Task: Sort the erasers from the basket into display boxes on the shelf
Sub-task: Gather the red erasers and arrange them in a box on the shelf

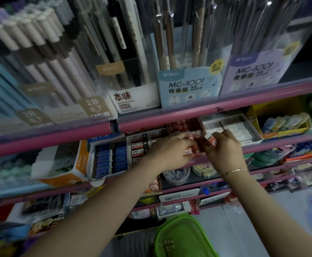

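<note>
I see left hand (172,151) and right hand (223,147), grips clamped on erasers (209,139) at shelf (151,125) front edge, over display boxes (146,145). Basket (170,229) below looks near-empty; sorting likely almost done.

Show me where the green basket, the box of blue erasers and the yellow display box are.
green basket (172,222), head view, on its near-top rim.
box of blue erasers (110,157), head view, on the blue erasers inside.
yellow display box (281,106), head view, on its bare inner back wall.
</note>
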Demonstrator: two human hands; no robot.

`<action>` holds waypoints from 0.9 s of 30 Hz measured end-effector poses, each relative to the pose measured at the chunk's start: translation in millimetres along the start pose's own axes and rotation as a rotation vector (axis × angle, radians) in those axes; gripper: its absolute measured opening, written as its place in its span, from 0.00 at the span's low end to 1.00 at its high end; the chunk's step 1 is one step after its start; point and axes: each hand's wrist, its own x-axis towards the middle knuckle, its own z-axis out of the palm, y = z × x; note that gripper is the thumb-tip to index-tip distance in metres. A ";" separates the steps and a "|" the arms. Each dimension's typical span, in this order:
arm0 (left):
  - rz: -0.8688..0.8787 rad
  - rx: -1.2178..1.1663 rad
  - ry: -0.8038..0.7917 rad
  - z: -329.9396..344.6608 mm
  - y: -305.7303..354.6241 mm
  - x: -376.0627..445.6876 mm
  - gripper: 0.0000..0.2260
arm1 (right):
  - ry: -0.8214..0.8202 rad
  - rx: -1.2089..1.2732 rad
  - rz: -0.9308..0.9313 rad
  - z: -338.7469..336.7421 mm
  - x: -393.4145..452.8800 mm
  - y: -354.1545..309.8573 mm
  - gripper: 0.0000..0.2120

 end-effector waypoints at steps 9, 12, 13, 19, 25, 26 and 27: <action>-0.006 -0.002 -0.074 -3.7 -0.1 1.0 0.18 | -0.338 0.051 0.156 -1.9 13.4 0.8 0.04; -0.010 -0.032 -0.068 -4.1 -0.6 -0.2 0.17 | -0.397 -0.039 0.173 1.5 18.6 -4.8 0.07; -0.011 -0.036 -0.066 -4.0 -1.0 -0.1 0.17 | -0.427 -0.055 0.189 1.9 20.0 -7.0 0.08; -0.088 -0.388 0.105 0.4 -4.4 -4.8 0.11 | -0.586 0.116 0.268 -20.2 32.4 -10.7 0.05; -0.330 -1.099 0.214 -5.3 7.0 -13.1 0.03 | -0.541 1.077 0.489 -37.9 8.0 -18.8 0.09; -0.345 -1.180 0.201 -6.4 10.0 -14.9 0.03 | -0.559 1.168 0.493 -37.2 3.9 -21.6 0.09; -0.346 -1.236 0.191 -7.7 13.2 -16.8 0.04 | -0.577 1.227 0.493 -35.7 0.6 -24.0 0.10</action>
